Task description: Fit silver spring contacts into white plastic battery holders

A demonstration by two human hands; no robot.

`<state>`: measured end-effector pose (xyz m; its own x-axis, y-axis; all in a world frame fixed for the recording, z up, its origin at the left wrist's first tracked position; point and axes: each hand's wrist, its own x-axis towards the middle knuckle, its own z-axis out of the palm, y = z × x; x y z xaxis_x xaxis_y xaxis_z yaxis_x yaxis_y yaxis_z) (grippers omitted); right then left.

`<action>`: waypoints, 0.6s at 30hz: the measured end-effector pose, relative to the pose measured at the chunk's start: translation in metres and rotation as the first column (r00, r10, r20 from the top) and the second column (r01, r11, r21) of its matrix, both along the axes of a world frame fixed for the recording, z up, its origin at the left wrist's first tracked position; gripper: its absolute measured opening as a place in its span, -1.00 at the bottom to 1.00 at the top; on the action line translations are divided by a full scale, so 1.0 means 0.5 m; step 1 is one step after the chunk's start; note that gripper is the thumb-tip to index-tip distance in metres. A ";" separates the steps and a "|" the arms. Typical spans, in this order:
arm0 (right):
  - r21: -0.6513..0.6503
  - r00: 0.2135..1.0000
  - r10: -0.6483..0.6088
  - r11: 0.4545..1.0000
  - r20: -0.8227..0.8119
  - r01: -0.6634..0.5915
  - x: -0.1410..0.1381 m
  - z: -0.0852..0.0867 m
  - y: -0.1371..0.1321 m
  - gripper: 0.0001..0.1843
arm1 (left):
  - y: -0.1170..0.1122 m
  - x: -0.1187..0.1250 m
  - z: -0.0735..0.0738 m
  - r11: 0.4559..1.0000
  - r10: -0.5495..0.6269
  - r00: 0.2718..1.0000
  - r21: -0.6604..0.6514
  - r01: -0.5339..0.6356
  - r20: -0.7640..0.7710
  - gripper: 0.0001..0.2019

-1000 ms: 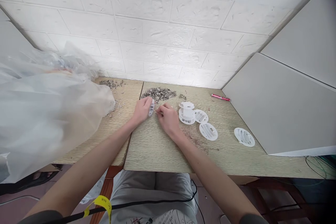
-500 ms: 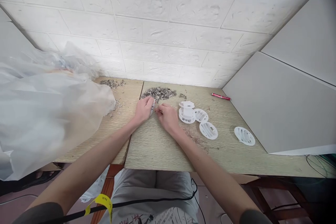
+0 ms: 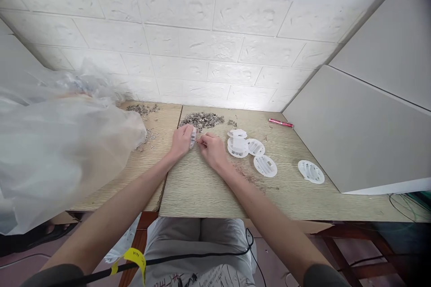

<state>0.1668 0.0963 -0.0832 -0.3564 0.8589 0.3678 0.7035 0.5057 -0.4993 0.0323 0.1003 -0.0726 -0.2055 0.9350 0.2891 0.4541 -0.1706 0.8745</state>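
My left hand (image 3: pixel 182 140) is closed around a round white plastic battery holder (image 3: pixel 193 138), which stands on edge, tilted, its slotted face turned to the right. Close to that face, the fingers of my right hand (image 3: pixel 212 147) are pinched together; whatever lies between them is too small to make out. A heap of small metal clips (image 3: pixel 204 120) lies just behind both hands. To the right of my right hand are several similar white discs, some stacked (image 3: pixel 237 147) and one lying flat (image 3: pixel 265 166).
A large translucent plastic bag (image 3: pixel 63 143) bulges over the left table. More metal pieces (image 3: pixel 143 109) lie beside it. A red pen (image 3: pixel 280 123) and another white disc (image 3: pixel 311 172) lie toward the grey panel (image 3: pixel 377 130) on the right. Thin copper-coloured bits (image 3: pixel 247 174) are scattered near my right forearm.
The view has shifted slightly. My left hand has turned the white battery holder a little, so more of its slotted face shows. My right hand stays pinched beside it.
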 end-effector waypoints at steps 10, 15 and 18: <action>-0.024 0.998 -0.053 0.998 0.041 0.054 -0.004 0.007 -0.010 -0.79 | 0.005 0.000 -0.009 1.000 -0.001 0.998 0.030 0.003 -0.060 -0.68; -0.032 0.993 -0.084 0.996 0.084 0.087 -0.010 0.007 -0.014 -0.76 | 0.001 0.005 -0.005 0.999 0.044 0.994 0.026 -0.041 -0.101 -0.68; -0.020 0.993 -0.051 0.998 0.105 0.054 -0.010 0.006 -0.012 -0.75 | 0.001 0.005 -0.004 0.999 0.052 0.991 0.014 -0.051 -0.120 -0.68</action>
<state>0.1617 0.0905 -0.0803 -0.3459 0.8853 0.3107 0.7777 0.4558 -0.4330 0.0348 0.1006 -0.0746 -0.2165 0.9206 0.3250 0.5644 -0.1536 0.8111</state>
